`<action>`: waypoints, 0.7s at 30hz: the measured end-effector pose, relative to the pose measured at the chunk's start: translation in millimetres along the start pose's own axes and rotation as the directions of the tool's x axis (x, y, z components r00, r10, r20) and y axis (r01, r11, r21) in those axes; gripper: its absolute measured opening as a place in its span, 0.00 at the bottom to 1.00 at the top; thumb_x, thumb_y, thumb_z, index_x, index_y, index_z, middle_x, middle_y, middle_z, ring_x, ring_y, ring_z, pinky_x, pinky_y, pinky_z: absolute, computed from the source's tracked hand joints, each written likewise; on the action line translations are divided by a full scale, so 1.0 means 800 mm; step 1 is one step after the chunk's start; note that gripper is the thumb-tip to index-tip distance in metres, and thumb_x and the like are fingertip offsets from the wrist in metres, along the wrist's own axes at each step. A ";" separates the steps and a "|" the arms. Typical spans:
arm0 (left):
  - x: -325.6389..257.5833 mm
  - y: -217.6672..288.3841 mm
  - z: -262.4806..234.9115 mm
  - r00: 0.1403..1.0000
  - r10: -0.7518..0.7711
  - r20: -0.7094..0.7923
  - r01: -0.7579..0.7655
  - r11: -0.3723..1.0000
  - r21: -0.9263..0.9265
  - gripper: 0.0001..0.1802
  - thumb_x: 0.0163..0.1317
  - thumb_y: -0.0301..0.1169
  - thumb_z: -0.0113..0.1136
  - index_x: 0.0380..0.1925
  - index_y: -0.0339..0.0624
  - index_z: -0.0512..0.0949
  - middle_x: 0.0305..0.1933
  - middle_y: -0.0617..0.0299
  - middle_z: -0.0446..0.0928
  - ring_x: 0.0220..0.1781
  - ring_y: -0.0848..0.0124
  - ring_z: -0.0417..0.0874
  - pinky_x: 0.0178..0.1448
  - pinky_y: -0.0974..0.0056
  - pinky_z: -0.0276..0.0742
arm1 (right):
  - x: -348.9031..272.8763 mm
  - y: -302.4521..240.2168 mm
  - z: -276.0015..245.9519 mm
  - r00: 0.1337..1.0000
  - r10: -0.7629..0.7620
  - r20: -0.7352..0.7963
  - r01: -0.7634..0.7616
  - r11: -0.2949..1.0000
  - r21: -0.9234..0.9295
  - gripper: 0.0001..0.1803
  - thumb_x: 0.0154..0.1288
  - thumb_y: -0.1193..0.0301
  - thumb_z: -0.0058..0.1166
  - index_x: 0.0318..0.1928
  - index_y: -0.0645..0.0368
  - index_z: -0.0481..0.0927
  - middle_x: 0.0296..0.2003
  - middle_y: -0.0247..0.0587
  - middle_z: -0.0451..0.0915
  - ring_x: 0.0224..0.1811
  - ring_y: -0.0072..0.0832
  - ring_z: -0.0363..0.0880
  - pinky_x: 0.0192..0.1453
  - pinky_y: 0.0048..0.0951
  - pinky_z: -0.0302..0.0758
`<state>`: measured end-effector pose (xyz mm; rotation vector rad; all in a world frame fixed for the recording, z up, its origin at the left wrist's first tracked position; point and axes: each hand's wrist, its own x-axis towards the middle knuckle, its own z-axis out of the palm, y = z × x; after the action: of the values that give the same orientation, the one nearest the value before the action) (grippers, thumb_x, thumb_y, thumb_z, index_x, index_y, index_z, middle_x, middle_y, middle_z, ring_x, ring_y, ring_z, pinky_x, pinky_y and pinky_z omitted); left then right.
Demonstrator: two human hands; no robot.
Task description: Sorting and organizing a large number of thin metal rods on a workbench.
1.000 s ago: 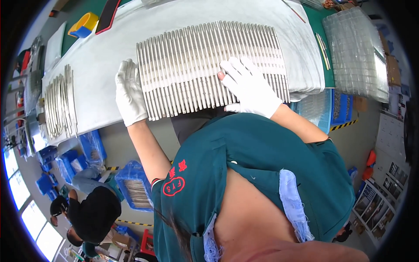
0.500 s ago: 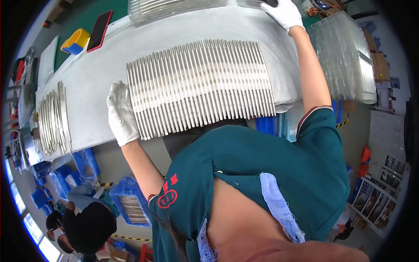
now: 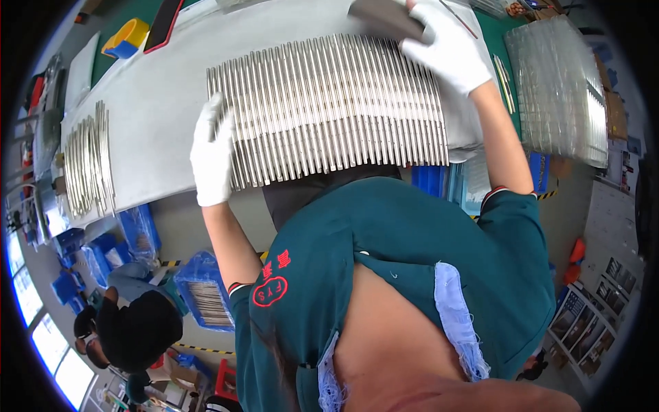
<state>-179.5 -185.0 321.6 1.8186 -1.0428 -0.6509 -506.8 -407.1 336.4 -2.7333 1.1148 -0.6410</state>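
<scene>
Fingers (image 3: 416,50) of our right hand (image 3: 449,51) grip a dark block (image 3: 386,18), slightly blurred, by the rods' (image 3: 329,103) far ends, toward the right. Our left hand (image 3: 213,154) lies unclenched along the rods' left edge. We note the rods side by side on white cloth (image 3: 158,130); block-to-rod contact we cannot tell.

The slender metal rods (image 3: 329,106) look smooth and glossy; the dark block (image 3: 386,18), blurred, looks matt. White gloves (image 3: 213,161) and the tabletop (image 3: 158,123) covering show matt cloth. Clear plastic trays (image 3: 552,89) gleam. The teal cloth shirt (image 3: 419,216) bears a frayed blue fabric strip (image 3: 456,316).
</scene>
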 end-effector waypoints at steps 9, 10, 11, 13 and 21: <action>-0.066 0.052 0.083 0.622 0.488 0.612 -0.754 0.585 0.300 0.25 0.51 0.38 0.67 0.47 0.37 0.77 0.51 0.54 0.76 0.54 0.57 0.76 0.60 0.55 0.69 | -0.038 -0.043 0.020 0.979 0.204 -0.010 -0.204 0.973 -0.109 0.34 0.52 0.48 0.63 0.52 0.62 0.76 0.53 0.54 0.78 0.53 0.49 0.77 0.61 0.40 0.70; -0.069 0.050 0.087 0.627 0.480 0.613 -0.746 0.595 0.298 0.25 0.50 0.36 0.66 0.48 0.37 0.77 0.52 0.55 0.76 0.55 0.57 0.75 0.60 0.56 0.69 | -0.034 -0.050 0.019 0.980 0.198 -0.009 -0.198 0.974 -0.107 0.34 0.52 0.48 0.63 0.52 0.62 0.76 0.53 0.54 0.78 0.53 0.49 0.77 0.61 0.40 0.70; -0.072 0.046 0.090 0.629 0.475 0.616 -0.742 0.604 0.291 0.25 0.49 0.34 0.65 0.49 0.38 0.76 0.53 0.55 0.75 0.57 0.58 0.74 0.60 0.56 0.69 | -0.035 -0.061 0.014 0.962 0.271 0.036 -0.273 0.961 0.041 0.32 0.53 0.50 0.63 0.52 0.60 0.77 0.51 0.52 0.79 0.52 0.47 0.77 0.59 0.40 0.71; -0.075 0.029 0.098 0.640 0.532 0.555 -0.755 0.571 0.324 0.24 0.49 0.32 0.64 0.49 0.38 0.76 0.53 0.56 0.75 0.57 0.59 0.75 0.60 0.56 0.70 | -0.039 -0.082 0.007 0.939 0.332 0.093 -0.344 0.921 0.185 0.30 0.54 0.52 0.63 0.52 0.58 0.77 0.49 0.50 0.80 0.51 0.46 0.78 0.57 0.40 0.72; -0.080 0.012 0.109 0.645 0.633 0.429 -0.764 0.516 0.388 0.23 0.49 0.28 0.62 0.48 0.41 0.77 0.53 0.56 0.77 0.55 0.59 0.77 0.59 0.55 0.72 | -0.054 -0.100 0.006 0.991 0.132 -0.015 -0.124 0.959 0.256 0.27 0.55 0.62 0.61 0.58 0.49 0.75 0.52 0.45 0.78 0.53 0.43 0.77 0.59 0.38 0.72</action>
<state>-282.7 -171.2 291.3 1.5339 -2.1591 -0.0308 -480.8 -319.8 338.5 -2.4222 1.1194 -0.7540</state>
